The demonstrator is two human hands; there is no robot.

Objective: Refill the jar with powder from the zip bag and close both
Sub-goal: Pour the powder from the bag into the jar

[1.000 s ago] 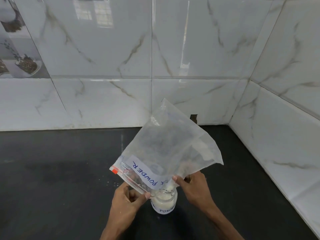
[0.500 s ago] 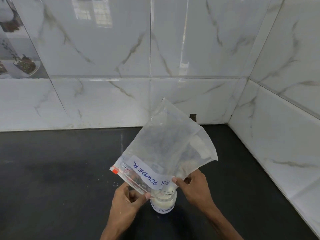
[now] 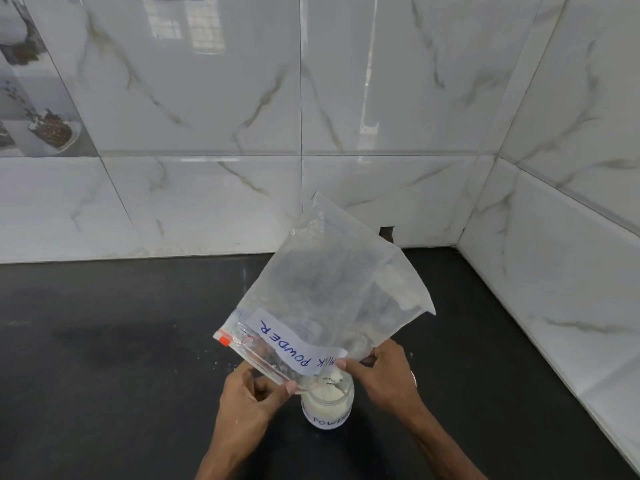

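Observation:
A clear zip bag (image 3: 329, 292) with a white "MILK POWDER" label is held upside down, its open zip edge pointing down over a small glass jar (image 3: 328, 407). The jar stands open on the black counter and holds white powder almost to the rim. My left hand (image 3: 254, 396) pinches the zip edge on the left. My right hand (image 3: 384, 372) grips the bag's mouth on the right, just above the jar. A little white powder clings inside the bag's upper right corner. No lid is in view.
The black counter (image 3: 121, 358) meets white marble-look tiled walls behind and to the right, forming a corner at the back right. A few specks of spilled powder (image 3: 225, 367) lie left of the jar.
The bag has tilted slightly and its upper right corner has dropped a little. Both hands keep their grip over the jar.

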